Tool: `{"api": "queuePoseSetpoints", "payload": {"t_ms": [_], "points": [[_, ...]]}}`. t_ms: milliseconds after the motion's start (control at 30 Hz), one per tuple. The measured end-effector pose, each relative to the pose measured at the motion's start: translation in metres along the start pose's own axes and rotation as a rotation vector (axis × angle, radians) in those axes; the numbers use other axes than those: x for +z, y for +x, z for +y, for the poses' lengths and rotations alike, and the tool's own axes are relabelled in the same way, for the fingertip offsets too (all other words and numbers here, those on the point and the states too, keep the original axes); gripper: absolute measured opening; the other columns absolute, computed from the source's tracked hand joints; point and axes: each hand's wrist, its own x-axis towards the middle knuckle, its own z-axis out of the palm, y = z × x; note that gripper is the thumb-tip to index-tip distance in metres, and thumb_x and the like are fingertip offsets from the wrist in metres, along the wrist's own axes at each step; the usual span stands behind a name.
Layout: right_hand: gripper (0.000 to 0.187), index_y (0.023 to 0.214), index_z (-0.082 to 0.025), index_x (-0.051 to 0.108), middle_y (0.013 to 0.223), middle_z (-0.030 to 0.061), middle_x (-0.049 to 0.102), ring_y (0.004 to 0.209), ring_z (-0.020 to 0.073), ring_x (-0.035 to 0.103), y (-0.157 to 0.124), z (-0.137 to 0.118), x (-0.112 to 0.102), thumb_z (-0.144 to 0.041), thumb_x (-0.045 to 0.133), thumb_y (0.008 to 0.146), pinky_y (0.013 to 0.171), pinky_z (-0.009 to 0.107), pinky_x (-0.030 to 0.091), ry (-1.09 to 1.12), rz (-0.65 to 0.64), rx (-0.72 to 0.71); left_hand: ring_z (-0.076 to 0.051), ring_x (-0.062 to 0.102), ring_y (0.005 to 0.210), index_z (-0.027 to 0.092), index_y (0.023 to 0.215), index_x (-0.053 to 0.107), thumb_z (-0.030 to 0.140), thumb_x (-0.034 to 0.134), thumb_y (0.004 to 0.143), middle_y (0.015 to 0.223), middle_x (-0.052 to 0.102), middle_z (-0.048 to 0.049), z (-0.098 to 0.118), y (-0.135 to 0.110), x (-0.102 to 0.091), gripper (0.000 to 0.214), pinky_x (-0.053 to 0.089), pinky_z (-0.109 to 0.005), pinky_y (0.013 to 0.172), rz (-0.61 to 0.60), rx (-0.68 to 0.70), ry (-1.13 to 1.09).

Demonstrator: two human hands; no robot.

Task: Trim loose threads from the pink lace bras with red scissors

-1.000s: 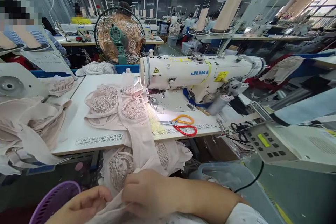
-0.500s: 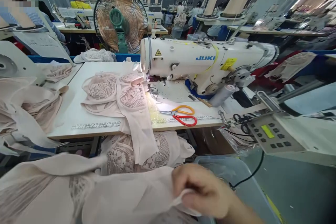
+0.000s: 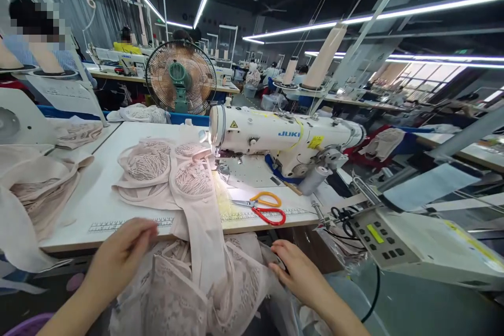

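Note:
My left hand (image 3: 125, 252) is over the table's front edge, fingers loosely curved with nothing seen in them; its fingertips are slightly blurred. My right hand (image 3: 295, 273) lies at the right side of a pale pink lace bra (image 3: 177, 283) below the table edge. Its thumb and fingers are apart, the fingertips by the fabric. Another pale pink bra (image 3: 192, 178) lies on the table, one cup by the needle of the sewing machine (image 3: 252, 128) and its band hanging over the edge onto the lower bra.
Scissors (image 3: 262, 209) with orange and red handles lie right of the bra, near a printed ruler strip (image 3: 129, 223). More bra pieces (image 3: 43, 184) are heaped at left. A control box (image 3: 388, 241) juts out at right. A fan (image 3: 180, 77) stands behind.
My right hand has let go of the fabric it gripped, and the bra now lies below the table edge. My left hand has come into view. The camera has tilted up.

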Motion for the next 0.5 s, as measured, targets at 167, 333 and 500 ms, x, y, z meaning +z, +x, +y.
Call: {"api": "queuePoseSetpoints", "payload": {"t_ms": [167, 333, 500], "points": [[0.026, 0.092, -0.016, 0.062, 0.094, 0.0107, 0.066, 0.086, 0.0215, 0.063, 0.015, -0.029, -0.006, -0.033, 0.043, 0.089, 0.076, 0.032, 0.05, 0.05, 0.038, -0.161, -0.027, 0.048, 0.125, 0.016, 0.125, 0.053, -0.004, 0.042, 0.074, 0.129, 0.057, -0.0144, 0.012, 0.1, 0.033, 0.056, 0.037, -0.05, 0.104, -0.362, 0.273, 0.602], [0.031, 0.091, -0.019, 0.066, 0.094, 0.0099, 0.068, 0.089, 0.022, 0.063, 0.038, -0.044, 0.008, -0.044, 0.047, 0.089, 0.077, 0.03, 0.05, 0.302, 0.068, -0.236, -0.024, 0.062, 0.092, 0.015, 0.079, 0.067, -0.001, 0.051, 0.074, 0.09, 0.065, -0.0099, 0.027, 0.115, 0.033, 0.023, 0.033, -0.056, 0.102, -0.356, 0.338, 0.644], [0.056, 0.113, -0.021, 0.065, 0.119, 0.0125, 0.063, 0.11, 0.0271, 0.057, 0.057, -0.071, 0.016, -0.065, 0.045, 0.085, 0.095, 0.039, 0.044, 0.813, 0.059, -0.09, -0.017, 0.055, 0.072, 0.022, 0.083, 0.065, 0.01, 0.053, 0.079, 0.077, 0.059, -0.0022, 0.056, 0.07, 0.023, 0.017, 0.042, -0.044, 0.092, -0.184, 0.545, 0.596]]}}
